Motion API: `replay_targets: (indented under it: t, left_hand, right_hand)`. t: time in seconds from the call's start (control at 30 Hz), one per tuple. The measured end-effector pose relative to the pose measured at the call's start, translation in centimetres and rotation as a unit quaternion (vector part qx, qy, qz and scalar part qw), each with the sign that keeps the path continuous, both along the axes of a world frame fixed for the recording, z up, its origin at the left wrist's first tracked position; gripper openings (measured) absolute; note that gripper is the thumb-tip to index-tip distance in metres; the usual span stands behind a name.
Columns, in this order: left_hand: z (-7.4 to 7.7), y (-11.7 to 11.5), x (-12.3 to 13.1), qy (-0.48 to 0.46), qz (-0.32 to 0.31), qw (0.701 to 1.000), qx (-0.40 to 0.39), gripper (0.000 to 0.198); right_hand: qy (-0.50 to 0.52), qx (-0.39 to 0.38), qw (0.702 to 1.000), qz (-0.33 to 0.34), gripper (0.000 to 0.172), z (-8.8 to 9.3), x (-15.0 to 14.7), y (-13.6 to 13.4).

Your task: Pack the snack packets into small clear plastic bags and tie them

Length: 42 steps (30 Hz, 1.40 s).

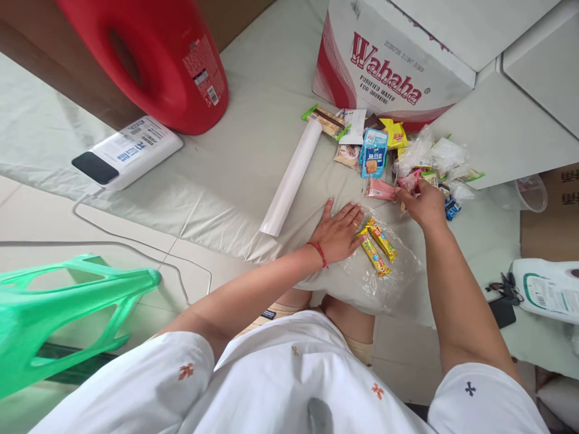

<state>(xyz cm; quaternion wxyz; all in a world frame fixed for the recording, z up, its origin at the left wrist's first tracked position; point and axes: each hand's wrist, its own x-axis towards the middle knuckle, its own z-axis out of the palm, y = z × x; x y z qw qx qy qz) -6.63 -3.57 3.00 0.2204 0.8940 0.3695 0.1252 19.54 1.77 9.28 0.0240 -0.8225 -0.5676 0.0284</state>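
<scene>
My left hand (337, 234) lies flat with fingers stretched out, on the edge of a clear plastic sheet or bag (404, 268). Two yellow wrapped snack bars (376, 256) rest on that plastic, just right of its fingertips. At the heap of small snacks, my right hand (427, 202) is closed, thumb and fingers pinching a pink snack packet (411, 181). Another pink packet (380, 190) lies left of the thumb. Blue packets (374, 154), a yellow packet (395, 134) and crumpled clear wrappers (447, 154) make up part of the heap.
A white roll (292, 178) lies left of the snacks. Behind them stands a Wahaha water carton (389, 72). A red jug (181, 72) and a white device (129, 150) with a cable are at left, a green stool (81, 307) below, a white bottle (549, 289) at right.
</scene>
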Motion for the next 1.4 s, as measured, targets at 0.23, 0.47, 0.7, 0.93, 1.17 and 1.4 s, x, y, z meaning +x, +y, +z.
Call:
replay_targets:
  t: [0.23, 0.47, 0.7, 0.93, 1.17, 1.4]
  left_hand:
    - [-0.1, 0.0, -0.1, 0.003, 0.001, 1.000, 0.007, 0.064]
    - [0.1, 0.0, 0.0, 0.000, 0.006, 1.000, -0.006, 0.063]
    - [0.0, -0.1, 0.2, 0.001, 0.018, 1.000, -0.009, 0.061]
    - [-0.1, 0.0, 0.1, -0.028, 0.025, 0.999, -0.015, 0.060]
    - [0.7, 1.1, -0.4, -0.113, 0.081, 0.989, -0.053, 0.040]
    - [4.1, 5.0, 1.8, -0.104, 0.091, 0.990, 0.006, 0.033]
  right_hand:
    - [-0.031, -0.050, 0.994, 0.092, 0.073, 1.6, -0.8, -0.3]
    - [-0.051, -0.114, 0.975, 0.182, 0.059, -0.1, -4.4, -0.2]
    - [-0.050, -0.062, 0.982, 0.169, 0.035, 2.1, -4.6, -3.5]
    - [0.211, -0.014, 0.976, 0.052, 0.042, 5.0, -3.3, -12.9]
    - [0.175, -0.076, 0.970, 0.150, 0.036, 1.4, -4.7, -14.2]
    - [0.211, 0.074, 0.968, 0.110, 0.051, -0.4, -4.0, -15.4]
